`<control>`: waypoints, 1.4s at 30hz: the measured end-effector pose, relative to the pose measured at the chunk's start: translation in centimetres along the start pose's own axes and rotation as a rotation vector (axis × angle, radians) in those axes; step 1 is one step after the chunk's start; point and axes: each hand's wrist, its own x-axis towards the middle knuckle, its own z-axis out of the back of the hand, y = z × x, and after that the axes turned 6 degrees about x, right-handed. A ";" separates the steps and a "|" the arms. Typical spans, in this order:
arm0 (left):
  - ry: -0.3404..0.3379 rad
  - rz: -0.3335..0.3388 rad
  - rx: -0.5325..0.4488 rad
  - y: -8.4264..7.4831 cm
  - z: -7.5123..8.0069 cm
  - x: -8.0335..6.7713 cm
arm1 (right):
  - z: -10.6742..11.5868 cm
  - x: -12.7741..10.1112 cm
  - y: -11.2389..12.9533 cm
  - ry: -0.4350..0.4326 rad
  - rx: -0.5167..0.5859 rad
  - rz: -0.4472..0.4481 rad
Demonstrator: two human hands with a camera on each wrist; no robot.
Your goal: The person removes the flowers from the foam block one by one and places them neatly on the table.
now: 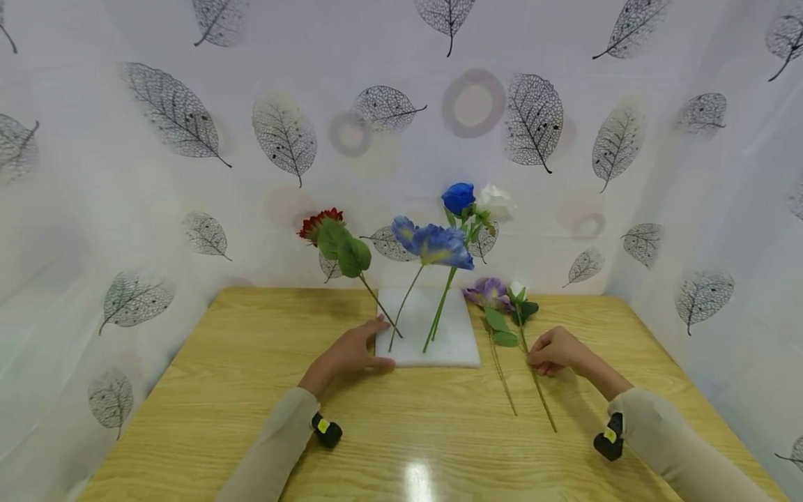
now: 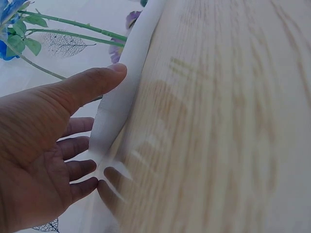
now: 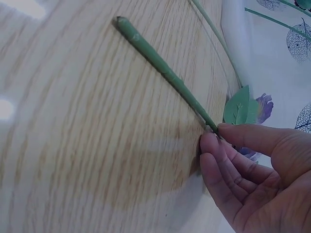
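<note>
A white foam block [image 1: 461, 341] lies on the table with several artificial flowers upright in it: a red flower [image 1: 321, 226], a blue-yellow flower [image 1: 433, 245], a blue rose [image 1: 459, 198] and a white rose [image 1: 497, 203]. My left hand [image 1: 351, 352] rests at the block's left front corner, thumb on the edge and fingers spread along its side. Over to the right, my right hand [image 1: 557, 351] pinches the green stem of a white flower [image 1: 518, 291] between thumb and fingertips. In the right wrist view the lower stem [image 3: 165, 70] points away from the hand, over the table.
A purple flower [image 1: 489, 294] lies on the table between the foam block and the right hand, its thin stem [image 1: 502, 376] towards me. The wooden table [image 1: 251, 432] meets a leaf-patterned curtain [image 1: 389, 42] at the back and sides.
</note>
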 end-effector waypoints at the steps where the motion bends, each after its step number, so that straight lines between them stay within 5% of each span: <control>1: 0.000 0.001 0.000 0.0 0.0 0.0 | 0.0 0.0 0.0 0.000 0.000 -0.001; 17: 0.008 0.004 -0.005 0.0 0.0 0.0 | 0.5 -0.3 1.2 -0.015 -0.026 0.033; 27: 0.005 0.018 -0.007 0.1 -0.1 0.1 | -0.3 0.2 5.8 -0.025 -0.025 0.154; 36: -0.012 0.012 -0.016 0.4 -0.2 0.1 | -5.1 1.1 12.7 -0.020 0.029 0.485; 42: -0.015 0.009 -0.014 0.3 -0.2 0.2 | -9.3 2.0 16.9 -0.015 -0.068 0.617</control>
